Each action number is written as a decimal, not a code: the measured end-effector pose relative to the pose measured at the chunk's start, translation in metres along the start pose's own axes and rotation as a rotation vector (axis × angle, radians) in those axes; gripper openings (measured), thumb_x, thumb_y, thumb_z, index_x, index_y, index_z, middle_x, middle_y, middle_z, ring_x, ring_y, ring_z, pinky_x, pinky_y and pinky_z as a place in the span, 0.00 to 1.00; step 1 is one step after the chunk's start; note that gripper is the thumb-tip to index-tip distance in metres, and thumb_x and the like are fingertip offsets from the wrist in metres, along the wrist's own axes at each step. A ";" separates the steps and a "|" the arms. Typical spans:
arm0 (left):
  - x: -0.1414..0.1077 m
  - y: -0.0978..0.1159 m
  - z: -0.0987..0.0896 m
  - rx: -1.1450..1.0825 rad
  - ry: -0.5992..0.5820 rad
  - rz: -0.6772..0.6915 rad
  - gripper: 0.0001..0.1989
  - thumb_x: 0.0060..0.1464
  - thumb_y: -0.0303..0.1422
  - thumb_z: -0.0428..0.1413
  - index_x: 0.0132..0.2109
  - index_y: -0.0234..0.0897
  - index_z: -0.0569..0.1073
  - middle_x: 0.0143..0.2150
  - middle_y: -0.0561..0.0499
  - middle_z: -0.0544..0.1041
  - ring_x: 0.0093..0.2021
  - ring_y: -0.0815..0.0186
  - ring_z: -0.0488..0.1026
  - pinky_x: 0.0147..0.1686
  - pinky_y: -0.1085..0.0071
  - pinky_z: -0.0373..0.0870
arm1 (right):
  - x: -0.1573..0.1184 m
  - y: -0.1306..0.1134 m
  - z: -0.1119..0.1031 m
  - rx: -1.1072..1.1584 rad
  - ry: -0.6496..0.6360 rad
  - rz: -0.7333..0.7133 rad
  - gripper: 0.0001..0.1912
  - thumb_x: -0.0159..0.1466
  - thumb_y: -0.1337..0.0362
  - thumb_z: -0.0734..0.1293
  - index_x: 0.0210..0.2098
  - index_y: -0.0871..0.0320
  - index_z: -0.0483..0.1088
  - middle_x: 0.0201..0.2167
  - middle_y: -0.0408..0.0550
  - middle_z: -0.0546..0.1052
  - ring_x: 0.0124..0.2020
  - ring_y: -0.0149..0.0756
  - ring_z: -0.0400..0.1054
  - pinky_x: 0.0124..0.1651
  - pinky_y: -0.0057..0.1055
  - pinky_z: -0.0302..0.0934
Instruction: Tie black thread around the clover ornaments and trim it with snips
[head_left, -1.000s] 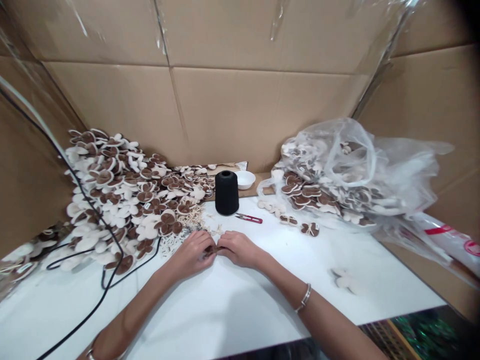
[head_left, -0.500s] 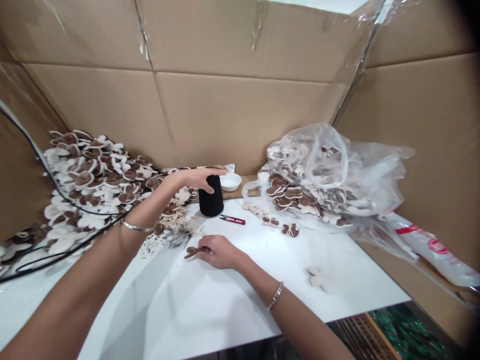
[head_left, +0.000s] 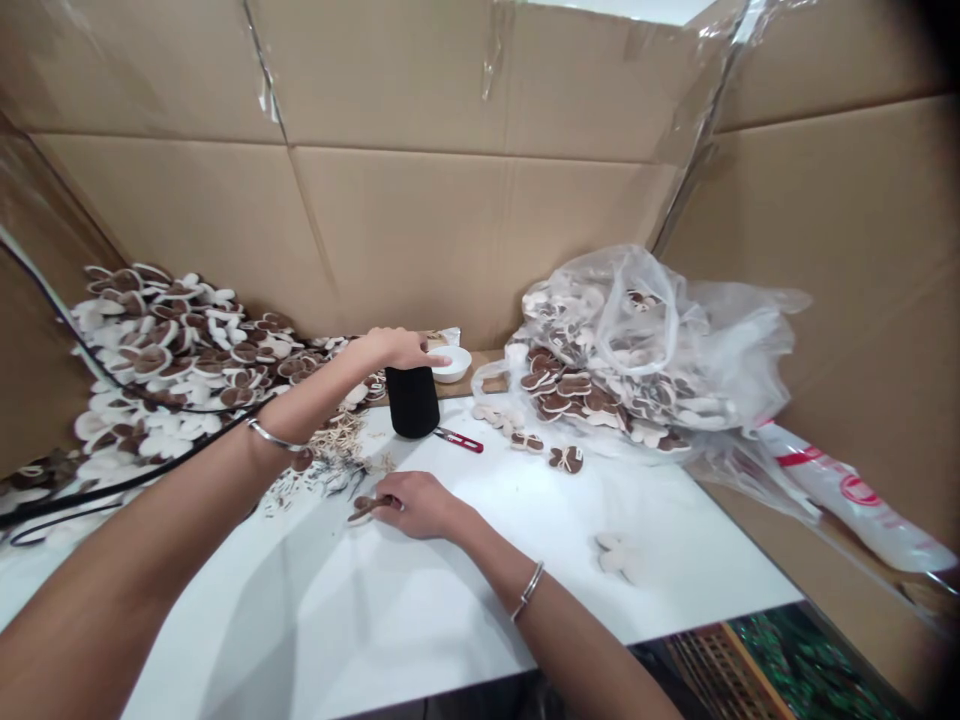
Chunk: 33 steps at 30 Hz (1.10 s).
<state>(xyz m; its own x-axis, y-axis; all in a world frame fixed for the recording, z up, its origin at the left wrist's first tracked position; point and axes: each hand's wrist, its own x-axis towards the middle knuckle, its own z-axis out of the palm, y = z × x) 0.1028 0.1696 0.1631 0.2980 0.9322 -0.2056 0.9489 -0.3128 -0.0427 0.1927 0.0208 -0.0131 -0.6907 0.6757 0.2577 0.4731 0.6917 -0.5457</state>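
No words can be read anywhere in this view. The only print is on a long, translucent white plastic sleeve [head_left: 847,490] lying at the right edge of the white table: a slanted red bar [head_left: 795,459] and, beside it, a red oval outline [head_left: 860,489], with any lettering too blurred and small to make out. A few brown-and-cream cutout pieces [head_left: 566,459] seem to carry tiny pale tags, also unreadable.

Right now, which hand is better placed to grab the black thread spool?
Probably the left hand: it reaches right over the top of the black thread spool. The right hand sits farther back, its fingers busy with a small brown piece.
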 end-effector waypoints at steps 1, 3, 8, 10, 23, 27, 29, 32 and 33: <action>-0.002 -0.005 -0.001 -0.028 -0.046 0.050 0.41 0.44 0.63 0.51 0.58 0.42 0.70 0.56 0.37 0.74 0.51 0.45 0.72 0.46 0.59 0.65 | 0.000 0.000 0.000 0.000 -0.003 -0.001 0.05 0.64 0.62 0.65 0.32 0.57 0.69 0.32 0.44 0.75 0.33 0.34 0.67 0.33 0.26 0.53; -0.008 -0.010 0.001 -0.026 -0.024 0.137 0.39 0.45 0.58 0.55 0.60 0.42 0.66 0.58 0.38 0.72 0.52 0.47 0.71 0.47 0.61 0.65 | 0.000 0.000 0.000 -0.004 -0.014 0.001 0.06 0.64 0.62 0.64 0.32 0.57 0.69 0.32 0.44 0.75 0.34 0.34 0.67 0.33 0.26 0.53; -0.027 0.004 0.034 0.227 0.444 0.602 0.24 0.54 0.37 0.56 0.58 0.41 0.69 0.65 0.42 0.64 0.65 0.49 0.56 0.60 0.55 0.51 | 0.001 0.001 0.001 0.010 -0.019 -0.017 0.05 0.64 0.62 0.64 0.34 0.57 0.69 0.34 0.45 0.76 0.36 0.36 0.68 0.35 0.27 0.55; -0.030 0.011 0.056 0.324 0.430 0.817 0.23 0.49 0.31 0.61 0.54 0.43 0.72 0.64 0.45 0.65 0.67 0.52 0.52 0.64 0.56 0.43 | 0.001 0.001 0.000 0.016 -0.029 -0.018 0.05 0.64 0.63 0.64 0.34 0.57 0.69 0.34 0.45 0.76 0.36 0.35 0.68 0.35 0.27 0.55; -0.043 -0.020 0.119 0.092 0.560 0.995 0.14 0.62 0.23 0.45 0.36 0.35 0.75 0.40 0.42 0.79 0.46 0.62 0.72 0.50 0.64 0.64 | -0.001 0.005 0.003 0.113 0.004 -0.013 0.05 0.62 0.63 0.66 0.32 0.57 0.70 0.30 0.43 0.75 0.32 0.33 0.65 0.33 0.25 0.53; -0.092 -0.035 0.132 -0.272 0.655 0.620 0.11 0.63 0.32 0.48 0.36 0.36 0.73 0.31 0.48 0.77 0.32 0.64 0.71 0.40 0.66 0.64 | 0.000 0.006 -0.002 0.260 -0.011 -0.028 0.05 0.61 0.63 0.67 0.31 0.58 0.71 0.30 0.43 0.73 0.32 0.32 0.64 0.35 0.26 0.54; -0.116 -0.040 0.141 -0.527 0.659 0.395 0.12 0.62 0.37 0.49 0.35 0.37 0.72 0.30 0.50 0.76 0.33 0.64 0.71 0.39 0.68 0.64 | 0.000 0.008 -0.008 0.354 -0.002 -0.007 0.06 0.60 0.62 0.68 0.31 0.58 0.72 0.28 0.42 0.71 0.33 0.32 0.63 0.37 0.26 0.55; -0.142 -0.046 0.155 -0.942 0.593 0.133 0.14 0.59 0.43 0.52 0.34 0.37 0.70 0.28 0.52 0.75 0.29 0.65 0.71 0.32 0.71 0.65 | 0.000 0.014 -0.014 0.563 0.059 0.075 0.09 0.58 0.59 0.70 0.30 0.59 0.72 0.30 0.42 0.70 0.35 0.33 0.63 0.40 0.27 0.57; -0.147 -0.047 0.159 -1.057 0.569 0.076 0.15 0.58 0.45 0.53 0.34 0.37 0.70 0.26 0.52 0.75 0.28 0.65 0.71 0.31 0.71 0.65 | 0.000 0.016 -0.014 0.681 0.068 0.111 0.11 0.58 0.57 0.71 0.30 0.59 0.72 0.30 0.42 0.70 0.34 0.32 0.63 0.39 0.27 0.57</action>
<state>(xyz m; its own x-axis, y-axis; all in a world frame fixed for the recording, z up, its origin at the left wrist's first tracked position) -0.0020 0.0179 0.0397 0.1074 0.9480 0.2996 0.4640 -0.3143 0.8282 0.2081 0.0356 -0.0102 -0.6113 0.7633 0.2089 0.0747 0.3184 -0.9450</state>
